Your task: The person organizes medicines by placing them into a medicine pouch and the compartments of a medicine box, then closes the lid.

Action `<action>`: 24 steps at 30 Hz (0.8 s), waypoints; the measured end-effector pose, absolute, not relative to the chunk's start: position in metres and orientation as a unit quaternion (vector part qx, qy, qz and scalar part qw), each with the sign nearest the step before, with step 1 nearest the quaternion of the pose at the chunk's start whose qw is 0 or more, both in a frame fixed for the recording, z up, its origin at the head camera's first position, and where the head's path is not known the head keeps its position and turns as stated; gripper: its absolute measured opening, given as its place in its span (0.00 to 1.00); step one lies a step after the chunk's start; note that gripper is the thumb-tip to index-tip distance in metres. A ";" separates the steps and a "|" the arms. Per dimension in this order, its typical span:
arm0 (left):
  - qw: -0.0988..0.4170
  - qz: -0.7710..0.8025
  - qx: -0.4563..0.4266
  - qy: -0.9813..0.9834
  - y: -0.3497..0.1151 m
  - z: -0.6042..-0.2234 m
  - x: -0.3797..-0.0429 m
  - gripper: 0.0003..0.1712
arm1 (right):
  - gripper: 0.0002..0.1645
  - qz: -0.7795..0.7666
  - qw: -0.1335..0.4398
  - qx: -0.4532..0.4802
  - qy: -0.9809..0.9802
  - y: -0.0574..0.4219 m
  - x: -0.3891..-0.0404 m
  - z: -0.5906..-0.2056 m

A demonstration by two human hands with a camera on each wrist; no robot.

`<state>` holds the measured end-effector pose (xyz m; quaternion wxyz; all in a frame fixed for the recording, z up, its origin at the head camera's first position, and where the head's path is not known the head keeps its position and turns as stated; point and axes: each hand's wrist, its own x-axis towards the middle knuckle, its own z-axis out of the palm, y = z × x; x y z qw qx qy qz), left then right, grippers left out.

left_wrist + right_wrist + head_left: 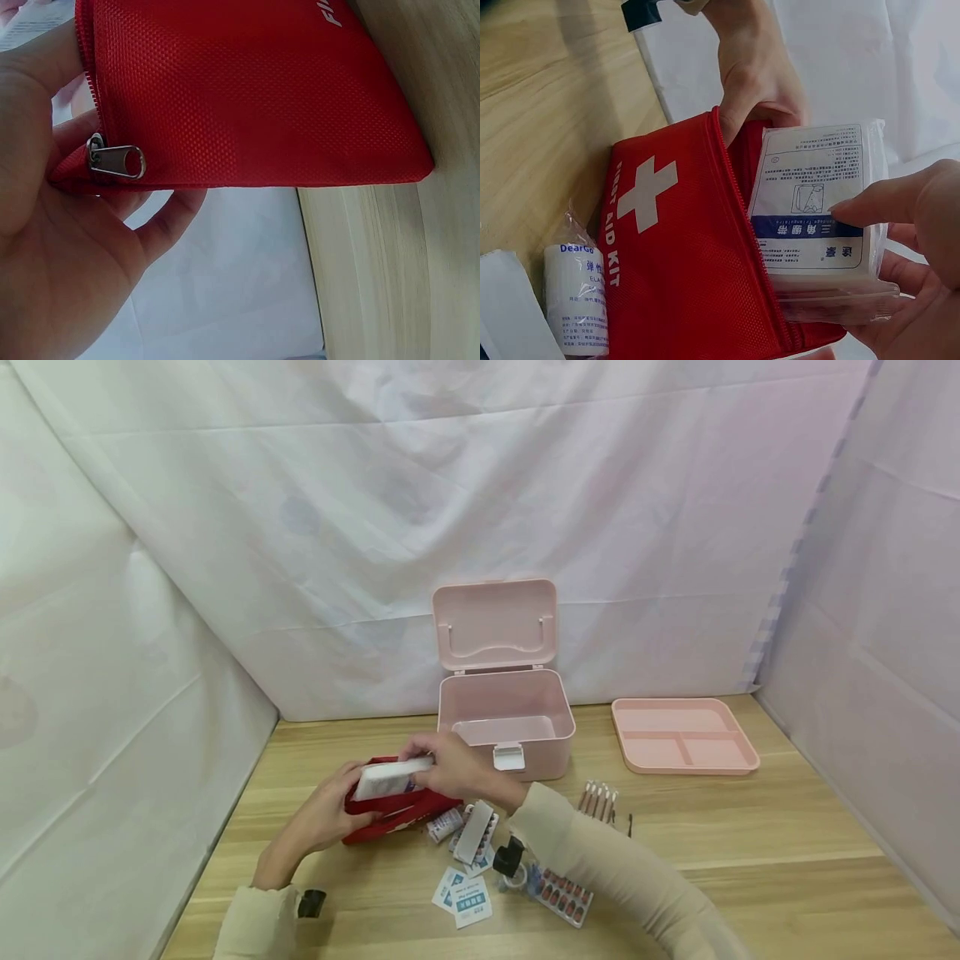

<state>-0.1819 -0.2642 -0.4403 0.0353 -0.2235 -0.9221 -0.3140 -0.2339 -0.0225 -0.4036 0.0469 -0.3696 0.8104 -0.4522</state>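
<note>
L hand [326, 810] grips the red pouch [682, 277] at its mouth; R hand [457, 768] pinches a white packet [810, 187], thumb on the printed face, fingers behind. Packet is partly in the pouch's open mouth. Pouch sits on the table, front-left of a pink box [547, 760].

Pouch reads "FIRST AID KIT" in white w/ a white cross. Packet label is upside down in the R wrist view: 三角绷带 on a blue band, a small line drawing, fine print too small to read. A wrapped roll [577, 300] beside the pouch says "DearGo".

Pouch is coarse woven fabric w/ red zip teeth & a metal zip pull [116, 161]. Packet is a flat rectangle in clear plastic. Box is smooth, rounded, lid up, white latch; pink tray [678, 718] to its right has three compartments. Blue-white sachets [472, 902], a blister card [566, 897] & brown-stemmed swabs [597, 802] lie nearer the person.

Table [787, 843] is light wood-grain; pale cloth [360, 527] hangs behind & at both sides.
</note>
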 end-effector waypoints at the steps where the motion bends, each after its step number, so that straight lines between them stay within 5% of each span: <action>1: 0.035 -0.314 -0.224 -0.922 -0.264 -0.440 -0.182 0.34 | 0.13 -0.448 0.043 -0.373 0.811 -0.023 -0.234 -0.404; 24: 0.037 -0.306 -0.229 -0.923 -0.265 -0.441 -0.182 0.37 | 0.12 -0.289 -0.013 -0.410 0.865 -0.027 -0.223 -0.403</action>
